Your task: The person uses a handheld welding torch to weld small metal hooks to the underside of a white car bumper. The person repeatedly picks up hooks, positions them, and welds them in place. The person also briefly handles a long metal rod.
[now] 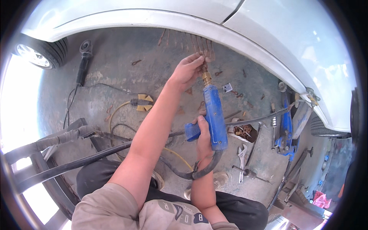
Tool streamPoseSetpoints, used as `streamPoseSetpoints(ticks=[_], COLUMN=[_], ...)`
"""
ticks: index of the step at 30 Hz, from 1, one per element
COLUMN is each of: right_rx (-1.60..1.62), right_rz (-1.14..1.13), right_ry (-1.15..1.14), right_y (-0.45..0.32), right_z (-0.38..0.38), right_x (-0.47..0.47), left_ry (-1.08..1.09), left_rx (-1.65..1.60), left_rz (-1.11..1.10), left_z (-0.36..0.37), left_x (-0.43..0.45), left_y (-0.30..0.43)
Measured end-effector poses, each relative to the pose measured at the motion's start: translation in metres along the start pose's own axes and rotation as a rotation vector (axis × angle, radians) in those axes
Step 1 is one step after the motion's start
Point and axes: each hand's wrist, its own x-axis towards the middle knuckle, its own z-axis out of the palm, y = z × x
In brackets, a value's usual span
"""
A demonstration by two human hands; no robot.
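My right hand (203, 129) grips the pistol handle of a blue spot-welding gun (215, 118), which points away from me. At its front is a brass nut (206, 77). The fingers of my left hand (188, 69) pinch the copper-coloured tip just ahead of that nut; whether they also hold a small ring is hidden. Beyond the fingertips, a row of thin copper-coloured pull rings (198, 43) runs along the underside of a white car's sill (172, 21). A thick black cable (208, 171) curves from the gun's rear end past my right forearm.
An angle grinder (84, 64) lies at left near a wheel (40, 53). Loose rings (218, 73) dot the floor. At right are a box of metal bits (244, 130), an adjustable wrench (242, 162), a blue jack (286, 126) and a clamp (312, 97) on the sill. Cables (100, 153) cross the floor.
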Motion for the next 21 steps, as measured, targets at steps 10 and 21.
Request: streamPoseSetpoints(ticks=[10, 21], right_rx=[-0.216, -0.408], right_rz=[-0.242, -0.735], right_ry=[0.049, 0.084], right_y=[0.018, 0.013], right_z=[0.0, -0.019], right_x=[0.009, 0.03], left_ry=[-0.011, -0.209], left_rx=[-0.062, -0.295], left_rz=[-0.041, -0.114], left_z=[0.015, 0.034], left_x=[-0.01, -0.005], left_y=[0.005, -0.005])
